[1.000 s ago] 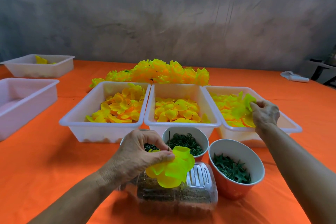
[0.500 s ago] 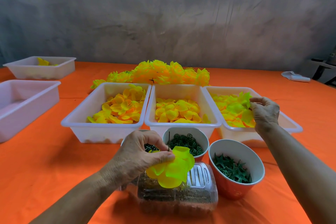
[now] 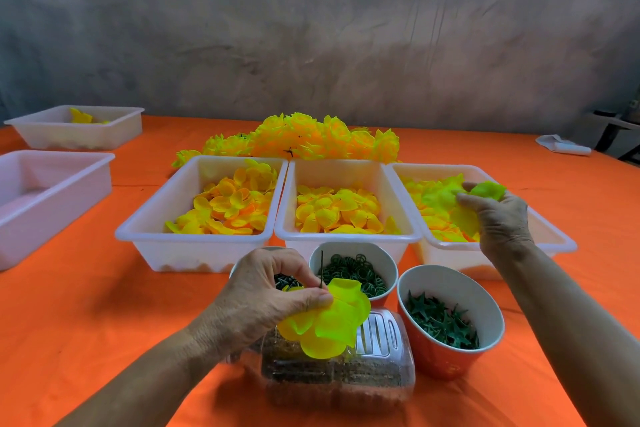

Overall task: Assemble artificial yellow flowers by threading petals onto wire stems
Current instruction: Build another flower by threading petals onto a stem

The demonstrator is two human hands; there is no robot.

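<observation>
Right hand (image 3: pixel 493 215) has lifted a petal (image 3: pixel 488 190) clear of the right-hand tub (image 3: pixel 554 239) since a second ago.
Left hand (image 3: pixel 266 298) pinches the thin wire stem (image 3: pixel 321 269) with soft, cupped yellow petals (image 3: pixel 329 322) threaded on, near the table's (image 3: pixel 86 305) front edge; finished flowers (image 3: pixel 304 137) piled behind; the fresh petal, probably fabric, awaits threading.

A bench covered in orange cloth (image 3: pixel 86 305) stands against a mottled grey wall (image 3: pixel 311 28). At the far right edge of the bench lies a small crumpled white cloth (image 3: pixel 562 145). Beyond that corner, part of a dark-framed piece of furniture (image 3: pixel 620 128) shows, too cropped to identify.
</observation>
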